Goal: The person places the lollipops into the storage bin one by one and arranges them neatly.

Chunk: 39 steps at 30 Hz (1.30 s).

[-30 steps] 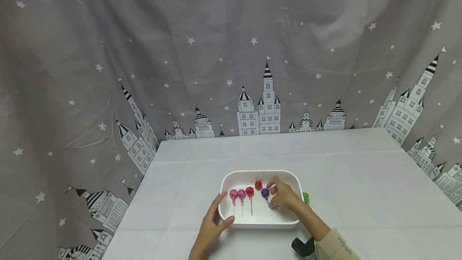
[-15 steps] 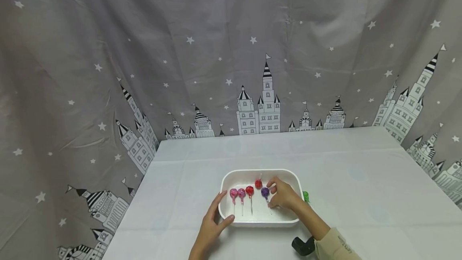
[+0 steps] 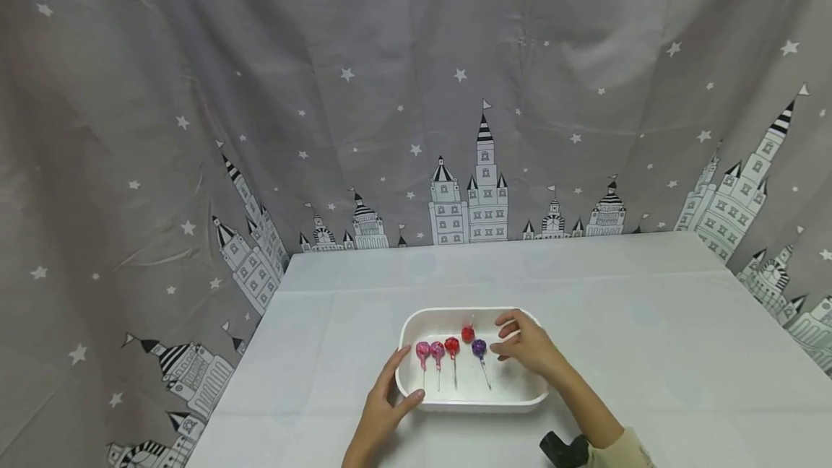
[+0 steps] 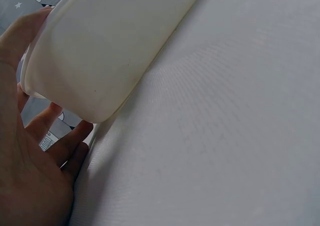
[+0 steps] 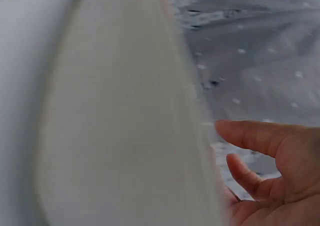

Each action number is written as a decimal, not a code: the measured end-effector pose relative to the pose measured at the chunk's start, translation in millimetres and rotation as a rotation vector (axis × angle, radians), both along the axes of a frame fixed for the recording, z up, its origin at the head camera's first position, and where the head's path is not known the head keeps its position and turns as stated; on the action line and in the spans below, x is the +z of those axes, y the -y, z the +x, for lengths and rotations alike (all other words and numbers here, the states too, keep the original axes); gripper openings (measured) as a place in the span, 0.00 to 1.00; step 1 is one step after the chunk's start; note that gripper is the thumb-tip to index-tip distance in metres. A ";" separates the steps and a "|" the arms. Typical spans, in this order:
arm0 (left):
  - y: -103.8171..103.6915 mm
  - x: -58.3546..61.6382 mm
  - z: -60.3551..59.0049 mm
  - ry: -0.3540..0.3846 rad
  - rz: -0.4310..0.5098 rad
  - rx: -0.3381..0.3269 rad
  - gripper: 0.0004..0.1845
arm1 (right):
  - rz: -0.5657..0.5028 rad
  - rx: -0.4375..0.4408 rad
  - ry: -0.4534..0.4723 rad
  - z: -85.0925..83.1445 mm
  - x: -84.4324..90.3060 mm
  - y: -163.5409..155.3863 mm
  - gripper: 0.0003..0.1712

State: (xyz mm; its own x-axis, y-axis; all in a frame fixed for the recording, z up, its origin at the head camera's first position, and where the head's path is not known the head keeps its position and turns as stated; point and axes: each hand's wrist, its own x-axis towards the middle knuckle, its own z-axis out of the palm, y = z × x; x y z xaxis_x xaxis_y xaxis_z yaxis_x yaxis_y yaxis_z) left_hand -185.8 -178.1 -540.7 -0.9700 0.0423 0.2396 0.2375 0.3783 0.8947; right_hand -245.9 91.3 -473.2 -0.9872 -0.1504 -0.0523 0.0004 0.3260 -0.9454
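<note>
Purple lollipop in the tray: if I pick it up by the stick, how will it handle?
The purple lollipop is probably head-heavy: a round candy on a thin stick, so it may swing in the fingers. It looks light. Lying flat in the white tray, it could pivot or roll if pushed.

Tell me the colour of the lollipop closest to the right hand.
Purple lollipop, clearest in the head view.

White-clothed table (image 3: 637, 323): a white tray (image 3: 416, 388) rests near its front edge; a small black object (image 3: 562, 448) lies beside the tray's right corner.
</note>
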 end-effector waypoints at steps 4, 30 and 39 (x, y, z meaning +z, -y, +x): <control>-0.3 1.0 -0.4 0.007 0.004 -0.001 0.37 | -0.007 -0.025 -0.038 2.9 17.5 -22.7 0.20; -0.6 0.2 -0.7 0.022 0.010 -0.001 0.38 | 0.049 0.163 0.097 -2.9 -28.0 -124.6 0.30; -0.3 -0.8 -1.0 -0.006 0.004 -0.012 0.37 | 0.043 0.331 0.153 -2.9 -33.3 -121.5 0.32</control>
